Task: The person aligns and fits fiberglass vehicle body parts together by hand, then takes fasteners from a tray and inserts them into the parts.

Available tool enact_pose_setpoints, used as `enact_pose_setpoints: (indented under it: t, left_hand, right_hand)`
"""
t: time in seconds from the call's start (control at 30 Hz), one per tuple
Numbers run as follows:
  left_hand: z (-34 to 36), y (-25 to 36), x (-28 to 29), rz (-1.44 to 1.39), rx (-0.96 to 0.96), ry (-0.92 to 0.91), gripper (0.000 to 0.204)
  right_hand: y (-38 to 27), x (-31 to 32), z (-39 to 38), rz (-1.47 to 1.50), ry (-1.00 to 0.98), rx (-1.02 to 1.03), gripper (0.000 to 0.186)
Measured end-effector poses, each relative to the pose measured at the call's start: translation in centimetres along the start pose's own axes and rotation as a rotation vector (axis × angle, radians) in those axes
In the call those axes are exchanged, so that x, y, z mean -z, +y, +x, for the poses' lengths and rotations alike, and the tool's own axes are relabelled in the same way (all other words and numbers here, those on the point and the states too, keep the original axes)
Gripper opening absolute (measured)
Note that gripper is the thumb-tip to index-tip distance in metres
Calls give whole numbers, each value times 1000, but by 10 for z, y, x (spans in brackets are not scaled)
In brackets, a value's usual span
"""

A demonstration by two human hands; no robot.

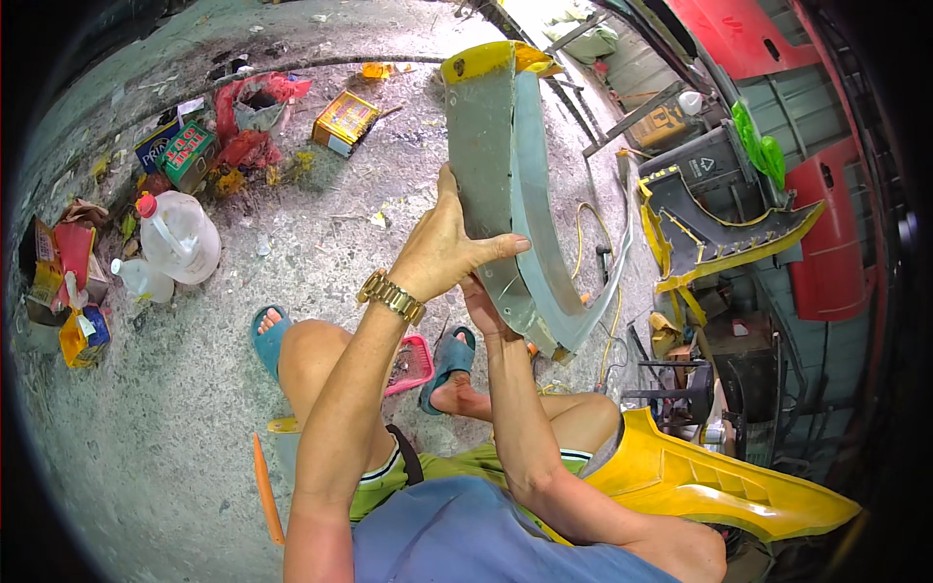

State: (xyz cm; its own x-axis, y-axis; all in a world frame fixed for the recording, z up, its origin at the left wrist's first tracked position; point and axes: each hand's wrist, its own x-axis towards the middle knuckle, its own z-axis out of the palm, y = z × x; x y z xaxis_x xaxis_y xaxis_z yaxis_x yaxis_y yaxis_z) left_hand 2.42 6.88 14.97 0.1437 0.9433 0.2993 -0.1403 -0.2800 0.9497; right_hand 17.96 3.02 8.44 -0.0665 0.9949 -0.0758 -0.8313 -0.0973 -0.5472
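Note:
A long, curved grey vehicle body panel with yellow paint at its top end stands tilted in front of me. My left hand, a gold watch at its wrist, grips the panel's left edge. Its thumb lies across the grey face and the other fingers reach up along the edge. Below it, my right hand is closed on the panel's lower end from underneath, its fingers partly hidden behind the panel. Near my feet is a pink plastic basket, partly behind my left forearm.
A yellow vented panel rests at my right. Farther right is a black-and-yellow panel near red panels. On the floor at left are a clear jug, a green box, a yellow tin and an orange strip.

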Motion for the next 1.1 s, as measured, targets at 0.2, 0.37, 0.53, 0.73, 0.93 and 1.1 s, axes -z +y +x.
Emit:
enact_pose_setpoints:
  t: [0.2, 0.37, 0.53, 0.73, 0.93, 1.1]
  left_hand:
    - [1, 3, -2, 36, -33, 14, 114]
    - [-2, 7, 0, 56, 39, 4, 116]
    - [2, 5, 4, 65, 41, 1, 118]
    - [7, 16, -4, -65, 57, -48, 113]
    - [-21, 8, -1, -25, 20, -54, 95]
    - [-44, 17, 0, -44, 175, -101, 89]
  right_hand:
    - [-4, 11, -5, 45, -115, -59, 30]
    - [-7, 17, 0, 65, -207, -137, 32]
    - [-2, 4, 11, -38, -171, -94, 35]
    - [-6, 18, 5, 272, -32, 122, 39]
    - [26, 111, -76, -331, 284, -418, 16]
    - [16, 113, -173, -191, 221, -740, 10]
